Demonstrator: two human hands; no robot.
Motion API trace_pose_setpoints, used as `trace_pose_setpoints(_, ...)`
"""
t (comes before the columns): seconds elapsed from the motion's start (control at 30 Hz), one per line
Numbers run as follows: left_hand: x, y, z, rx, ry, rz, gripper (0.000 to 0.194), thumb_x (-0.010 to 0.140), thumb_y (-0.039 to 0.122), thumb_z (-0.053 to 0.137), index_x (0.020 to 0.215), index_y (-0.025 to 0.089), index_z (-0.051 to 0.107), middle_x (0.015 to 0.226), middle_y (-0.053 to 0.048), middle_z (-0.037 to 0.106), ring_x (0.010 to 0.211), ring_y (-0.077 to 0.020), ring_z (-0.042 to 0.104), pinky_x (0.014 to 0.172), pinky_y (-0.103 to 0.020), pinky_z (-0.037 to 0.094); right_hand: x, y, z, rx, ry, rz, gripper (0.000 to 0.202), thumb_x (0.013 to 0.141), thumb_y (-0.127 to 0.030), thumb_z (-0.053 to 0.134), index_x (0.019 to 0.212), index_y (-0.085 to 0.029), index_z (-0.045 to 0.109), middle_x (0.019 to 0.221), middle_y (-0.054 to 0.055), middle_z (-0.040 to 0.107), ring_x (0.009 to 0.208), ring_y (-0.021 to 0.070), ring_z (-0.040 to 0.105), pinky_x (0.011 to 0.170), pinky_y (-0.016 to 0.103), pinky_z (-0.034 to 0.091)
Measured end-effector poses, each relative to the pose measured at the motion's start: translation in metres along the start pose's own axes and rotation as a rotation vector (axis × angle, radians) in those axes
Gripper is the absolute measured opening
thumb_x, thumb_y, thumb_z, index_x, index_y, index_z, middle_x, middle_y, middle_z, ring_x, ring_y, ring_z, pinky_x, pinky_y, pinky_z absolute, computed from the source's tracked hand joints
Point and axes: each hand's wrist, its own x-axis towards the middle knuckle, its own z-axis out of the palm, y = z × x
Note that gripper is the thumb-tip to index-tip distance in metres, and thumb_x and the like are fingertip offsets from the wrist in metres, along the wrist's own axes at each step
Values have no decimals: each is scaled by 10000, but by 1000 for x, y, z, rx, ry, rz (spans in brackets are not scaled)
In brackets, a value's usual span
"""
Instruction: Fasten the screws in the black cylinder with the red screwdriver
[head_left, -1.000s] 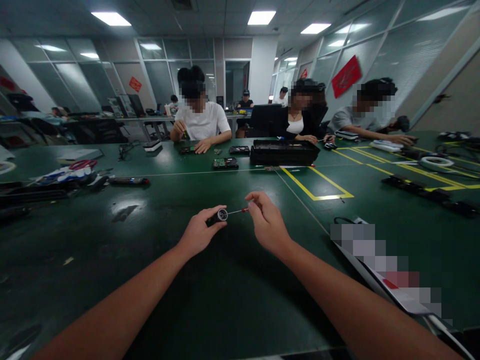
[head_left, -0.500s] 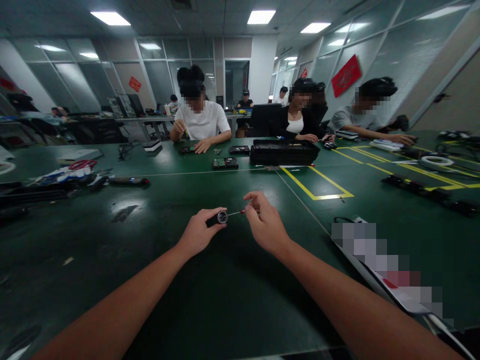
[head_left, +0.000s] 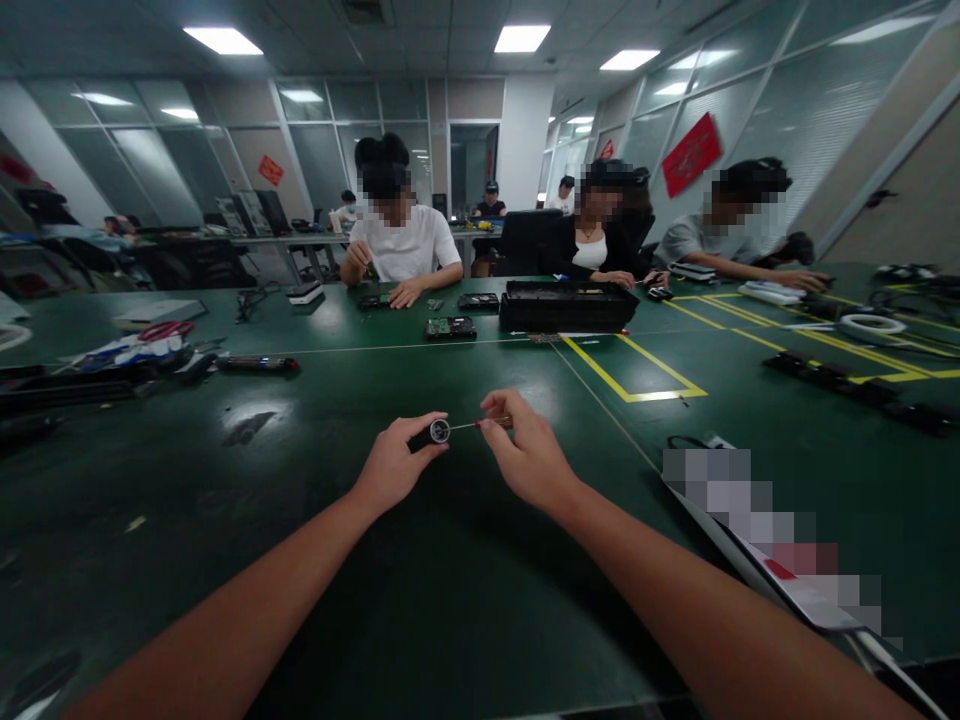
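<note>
My left hand (head_left: 391,462) is closed round a small dark cylinder (head_left: 439,431), held between thumb and fingers above the table. Its round, silver-rimmed end faces me; the rest is mostly behind my fingers. In my right hand (head_left: 527,442) is a screwdriver (head_left: 465,427) with a thin metal shaft and red at the handle's front. The shaft points left, and its tip is at the cylinder's right side. Whether the tip sits in a screw is too small to see. My right fingers cover much of the handle.
The green table (head_left: 420,600) carries a long black housing (head_left: 568,306) and a circuit board device (head_left: 451,327) ahead. Tools and cables (head_left: 161,345) lie left, a dark rod-shaped device (head_left: 257,364) nearby. A pixelated white item (head_left: 814,595) lies right. Several people sit across the table.
Both hands have shifted slightly left together with the cylinder and screwdriver. The right fingers have moved a little on the handle, and more of it shows behind them.
</note>
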Motion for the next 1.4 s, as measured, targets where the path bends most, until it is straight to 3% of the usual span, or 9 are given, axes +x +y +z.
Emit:
trace_pose_setpoints(0.13, -1, 3, 0, 36, -1, 29, 413, 876, 271, 693, 1286, 309, 652, 1188, -27, 697, 1085, -238, 622, 968, -410, 459, 1, 0, -1, -41, 19, 57, 255, 1006, -403, 414, 937, -233, 591, 721, -4, 621, 619, 175, 576, 572, 305, 360)
trace_pose_setpoints(0.3, -1, 6, 1, 67, -14, 49, 412, 876, 272, 697, 1283, 315, 647, 1186, -24, 698, 1092, -237, 626, 993, -433, 446, 0, 0, 2, 83, 80, 60, 102, 957, -278, 462, 1012, -236, 538, 813, 1, 645, 726, 182, 609, 653, 312, 416)
trace_pose_setpoints(0.4, -1, 6, 0, 69, -15, 67, 409, 888, 287, 688, 1294, 309, 637, 1208, -27, 694, 1121, -237, 619, 1036, -457, 426, 2, 3, 6, 207, 144, 58, 97, 925, -301, 531, 988, -229, 549, 845, 14, 652, 783, 186, 618, 707, 321, 452)
trace_pose_setpoints(0.47, 0, 7, -1, 89, -15, 106, 407, 897, 296, 682, 1299, 314, 628, 1245, -20, 682, 1158, -236, 605, 1110, -505, 357, 6, 8, 8, 323, 187, 105, 157, 927, -374, 543, 923, -223, 585, 842, 28, 659, 778, 185, 616, 712, 328, 467)
trace_pose_setpoints(0.57, 1, 7, -2, 138, 1, 131, 405, 909, 286, 669, 1309, 325, 615, 1300, -14, 658, 1216, -238, 578, 1176, -572, 239, 13, 18, 10, 549, 290, 306, 286, 924, -480, 498, 856, -219, 594, 744, 20, 634, 657, 175, 588, 642, 333, 481)
trace_pose_setpoints(0.67, 3, 6, -3, 164, -7, 78, 421, 906, 266, 670, 1321, 314, 611, 1289, -29, 664, 1212, -251, 578, 1142, -576, 302, 15, 23, 10, 510, 367, 332, 277, 920, -476, 514, 846, -221, 591, 716, 10, 624, 643, 170, 577, 621, 322, 475)
trace_pose_setpoints(0.97, 2, 7, -4, 159, -21, 87, 419, 907, 280, 671, 1320, 310, 608, 1291, -31, 663, 1207, -250, 575, 1136, -579, 295, 3, 11, 11, 296, 222, 106, 233, 994, -419, 462, 968, -219, 578, 829, 28, 645, 772, 179, 618, 736, 335, 494)
trace_pose_setpoints(1.27, 1, 10, -4, 143, -36, 75, 421, 899, 280, 674, 1315, 311, 613, 1284, -43, 667, 1213, -250, 577, 1169, -608, 212, 4, 9, 10, 300, 165, 100, 235, 982, -420, 491, 967, -213, 601, 873, 47, 683, 803, 194, 654, 742, 343, 499)
trace_pose_setpoints(1.4, 1, 8, -3, 138, -37, 72, 420, 895, 287, 681, 1309, 317, 617, 1298, -44, 660, 1234, -252, 566, 1173, -613, 183, 4, 5, 7, 234, 153, 121, 255, 962, -434, 524, 918, -205, 629, 704, 12, 649, 661, 177, 626, 643, 313, 469)
